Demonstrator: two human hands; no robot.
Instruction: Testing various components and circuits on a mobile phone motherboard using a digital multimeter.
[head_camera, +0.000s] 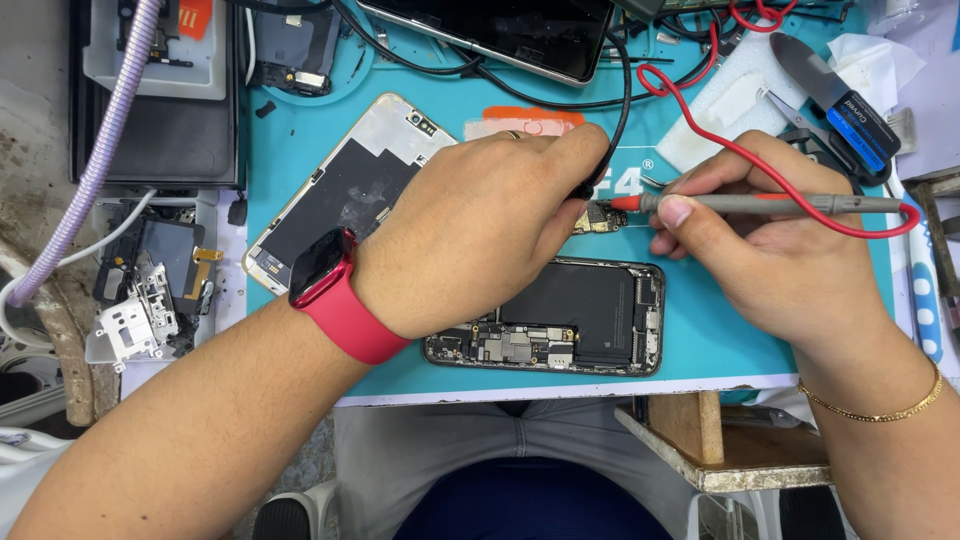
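Two hands meet over a small circuit board (601, 218) near the middle of the teal work mat (300, 160) in the head view, the only view. At about 9 o'clock from the board, the left hand (480, 225) is curled narrow, fingertips pinched on a black probe (590, 185) whose black lead (625, 100) runs up toward 12 o'clock. A red watch (322, 270) sits on that wrist. At 3 o'clock from the board, the right hand (760, 250) is closed in a pen grip around a grey probe (770, 204); its red tip points to 9 o'clock and reaches the board's edge. A red lead (720, 130) loops from the probe's rear toward 12 o'clock. A thin gold bracelet (880, 410) circles the right wrist.

Just below the board, at 6 o'clock, lies an opened phone body (590, 320) with its dark battery and inner parts showing, partly covered by the left hand. At 9 to 10 o'clock from the board lies a detached phone back panel (345, 190), tilted. Another phone with a dark screen (510, 35) rests at 12 o'clock by the mat's far edge. A blue-handled tool (850, 110) lies at 2 o'clock on white tissue. Loose metal brackets (135, 310) sit well apart at 9 o'clock, off the mat.
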